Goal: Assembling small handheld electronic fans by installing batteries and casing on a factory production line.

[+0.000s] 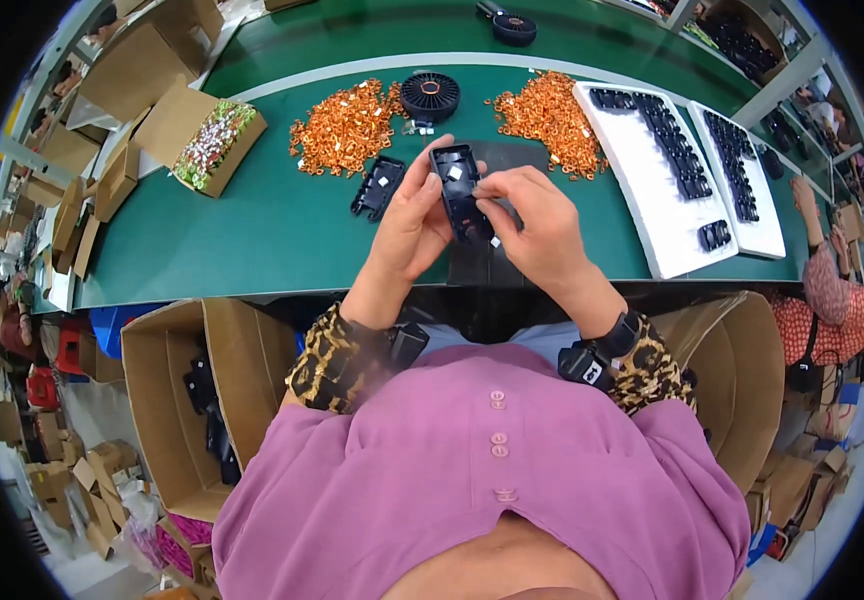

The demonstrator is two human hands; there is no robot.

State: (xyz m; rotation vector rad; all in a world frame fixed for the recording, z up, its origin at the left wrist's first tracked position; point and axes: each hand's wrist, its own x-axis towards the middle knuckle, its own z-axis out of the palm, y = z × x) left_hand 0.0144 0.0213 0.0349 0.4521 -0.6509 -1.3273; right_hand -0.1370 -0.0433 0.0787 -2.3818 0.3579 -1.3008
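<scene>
My left hand (412, 222) is closed around a long black plastic housing (465, 213), its open hollow side facing up. A small white square shows inside the upper part of the housing. My right hand (544, 218) is at the housing's right side, thumb and forefinger pinched over its edge; whatever they hold is too small to make out. Beside my left hand lies another black plastic housing (379, 188) with a white square on it. Just beyond my hands sits a round black fan head (430, 96) with a copper-coloured ring at its centre.
Two piles of orange-copper parts, a left pile (344, 125) and a right pile (550, 120), flank the fan head. White foam trays (642, 205) with black parts stand right. A cardboard box (237, 150) of small colourful pieces sits left. Large cartons (167, 400) stand below the table edge.
</scene>
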